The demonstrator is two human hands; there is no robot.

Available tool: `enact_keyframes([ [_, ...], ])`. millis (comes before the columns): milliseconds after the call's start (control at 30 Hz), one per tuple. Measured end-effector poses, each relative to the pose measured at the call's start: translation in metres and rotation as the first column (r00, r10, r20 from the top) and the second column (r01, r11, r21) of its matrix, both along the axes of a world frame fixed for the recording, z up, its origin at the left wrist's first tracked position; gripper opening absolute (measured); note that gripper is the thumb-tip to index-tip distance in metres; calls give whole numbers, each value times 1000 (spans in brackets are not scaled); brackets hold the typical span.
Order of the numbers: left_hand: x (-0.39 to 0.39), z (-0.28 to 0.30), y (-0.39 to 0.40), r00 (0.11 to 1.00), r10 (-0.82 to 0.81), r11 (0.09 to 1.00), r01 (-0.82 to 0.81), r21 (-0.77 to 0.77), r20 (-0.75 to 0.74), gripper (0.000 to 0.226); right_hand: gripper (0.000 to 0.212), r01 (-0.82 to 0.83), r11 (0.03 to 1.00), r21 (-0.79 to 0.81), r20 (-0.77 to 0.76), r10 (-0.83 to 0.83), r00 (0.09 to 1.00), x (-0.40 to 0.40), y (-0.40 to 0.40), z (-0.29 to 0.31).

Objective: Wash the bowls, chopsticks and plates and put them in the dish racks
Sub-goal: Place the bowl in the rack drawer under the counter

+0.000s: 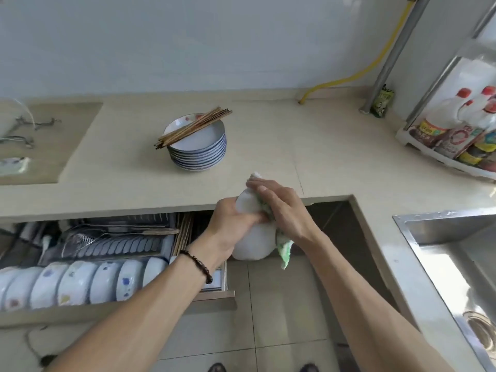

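I grip the white bowl (252, 237) in my left hand (230, 226) to steady it; right hand (284, 208) presses the green cloth (284, 248) on it, wiping.

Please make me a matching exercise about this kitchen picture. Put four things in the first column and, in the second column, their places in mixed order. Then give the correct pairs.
Things:
1. chopsticks
2. white bowl
3. green cloth
4. row of washed bowls

Places:
A. standing on edge in the open drawer rack
B. under the right hand, against a dish
C. lying across the top of the stack of plates on the counter
D. held by the left hand above the floor

Pairs: 1-C, 2-D, 3-B, 4-A
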State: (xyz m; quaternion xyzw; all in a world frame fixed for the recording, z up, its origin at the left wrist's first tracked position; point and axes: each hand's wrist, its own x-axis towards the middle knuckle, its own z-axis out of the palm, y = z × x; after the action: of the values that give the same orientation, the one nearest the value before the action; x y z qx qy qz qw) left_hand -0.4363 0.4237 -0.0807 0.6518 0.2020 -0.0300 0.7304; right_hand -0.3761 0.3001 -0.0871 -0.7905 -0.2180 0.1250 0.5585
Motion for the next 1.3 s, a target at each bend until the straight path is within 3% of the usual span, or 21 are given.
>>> enact_keyframes([
  [100, -14, 1, 32, 993, -112, 988, 109, 109, 30, 47, 46, 34, 987, 160, -370, 28, 929, 2, 15, -4],
  [200, -25, -5, 53, 1000, -20, 999, 19, 39, 24, 65, 43, 219, 928, 301, -734, 79, 675, -8, 31, -15],
  [333, -29, -29, 62, 927, 369, 926, -373, -59, -70, 59, 61, 386, 902, 195, -881, -12, 473, -33, 66, -46],
  [400, -26, -45, 65, 884, 455, 888, -460, -24, -110, 46, 57, 473, 874, 115, -901, -109, 420, -41, 83, -63],
  [567, -17, -88, 86, 877, 447, 892, -420, 167, -178, 36, 43, 451, 889, -84, -794, -333, 509, -39, 84, -98],
  [633, -13, -108, 97, 868, 437, 897, -400, 189, -236, 41, 42, 438, 892, -112, -747, -366, 555, -31, 76, -108],
  [833, -7, -179, 110, 871, 326, 936, -241, 259, -368, 34, 6, 410, 894, -183, -674, -417, 610, -5, 64, -138],
  [1067, -1, -245, 112, 823, 314, 940, -200, 276, -474, 34, 5, 341, 899, -273, -646, -434, 628, 8, 76, -174],
  [1200, -1, -268, 116, 787, 323, 934, -176, 311, -525, 39, 17, 324, 902, -285, -646, -431, 630, 11, 84, -192],
  [1300, 0, -284, 118, 762, 320, 937, -166, 309, -562, 42, 9, 274, 923, -270, -649, -385, 656, 12, 89, -204],
])
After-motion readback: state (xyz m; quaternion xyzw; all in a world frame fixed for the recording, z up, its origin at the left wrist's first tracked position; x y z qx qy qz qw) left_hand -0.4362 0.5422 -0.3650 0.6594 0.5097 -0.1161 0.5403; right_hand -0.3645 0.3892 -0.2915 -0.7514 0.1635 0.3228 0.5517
